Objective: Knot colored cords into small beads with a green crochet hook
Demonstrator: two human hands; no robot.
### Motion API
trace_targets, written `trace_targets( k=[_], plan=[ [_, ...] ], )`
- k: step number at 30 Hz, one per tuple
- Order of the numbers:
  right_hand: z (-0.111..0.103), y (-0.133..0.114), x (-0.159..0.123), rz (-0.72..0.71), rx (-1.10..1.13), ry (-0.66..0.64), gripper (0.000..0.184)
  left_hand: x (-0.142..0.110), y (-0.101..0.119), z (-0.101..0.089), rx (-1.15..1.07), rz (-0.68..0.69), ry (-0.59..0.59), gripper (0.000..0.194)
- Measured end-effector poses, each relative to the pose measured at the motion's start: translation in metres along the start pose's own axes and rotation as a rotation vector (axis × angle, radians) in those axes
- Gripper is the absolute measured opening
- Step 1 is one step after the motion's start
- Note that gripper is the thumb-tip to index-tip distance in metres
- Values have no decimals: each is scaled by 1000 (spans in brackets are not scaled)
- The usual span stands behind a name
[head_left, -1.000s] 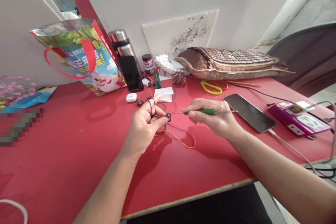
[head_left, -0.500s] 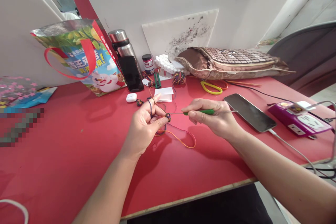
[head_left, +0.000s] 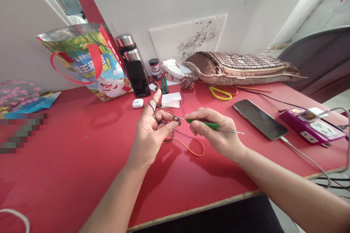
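Observation:
My left hand (head_left: 151,127) pinches a small dark, multicoloured piece of crochet work (head_left: 177,120) between thumb and fingers. Dark yarn (head_left: 152,107) loops around its raised index finger. In my right hand (head_left: 216,127) is a crochet hook with a green handle (head_left: 203,124); both of its ends are bare metal. The left tip of the hook meets the crochet work, though its exact place in the stitches is too small to tell. An orange strand (head_left: 198,153) hangs in a loop below my left hand, over the red table.
Behind my hands lie folded white paper (head_left: 171,100), a yarn ball (head_left: 187,83) and a white earphone case (head_left: 137,103). Yellow-handled scissors (head_left: 221,94), a phone (head_left: 259,119) and a purple power strip (head_left: 313,125) sit to the right. A colourful bag (head_left: 91,65) and steel flask (head_left: 131,51) stand back left.
My right hand has moved slightly left, bringing the hook closer to my left hand. The hook's right end now tilts lower. My left index finger is raised straighter.

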State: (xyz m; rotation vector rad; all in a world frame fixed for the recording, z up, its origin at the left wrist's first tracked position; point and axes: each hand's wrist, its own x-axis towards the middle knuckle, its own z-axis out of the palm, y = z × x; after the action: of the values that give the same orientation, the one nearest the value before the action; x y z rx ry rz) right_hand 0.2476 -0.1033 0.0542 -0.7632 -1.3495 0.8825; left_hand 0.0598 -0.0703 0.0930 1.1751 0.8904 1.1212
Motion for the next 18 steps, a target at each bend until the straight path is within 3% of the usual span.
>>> trace_targets(
  k=[7,11,15,18],
  plan=[
    [3,-1,-3,-17,-42,-12,22,-2,2,2,2,-17,5,112],
    [1,-6,-1,-87,-188,-109,25,-4,1,5,3,-20,-38,115],
    [-2,-4,2,-205,-251,-178,23,-6,0,8,25,-2,-67,106],
    [-2,-2,1,-178,-247,-148,19,-6,-1,9,30,2,-69,99]
  ],
)
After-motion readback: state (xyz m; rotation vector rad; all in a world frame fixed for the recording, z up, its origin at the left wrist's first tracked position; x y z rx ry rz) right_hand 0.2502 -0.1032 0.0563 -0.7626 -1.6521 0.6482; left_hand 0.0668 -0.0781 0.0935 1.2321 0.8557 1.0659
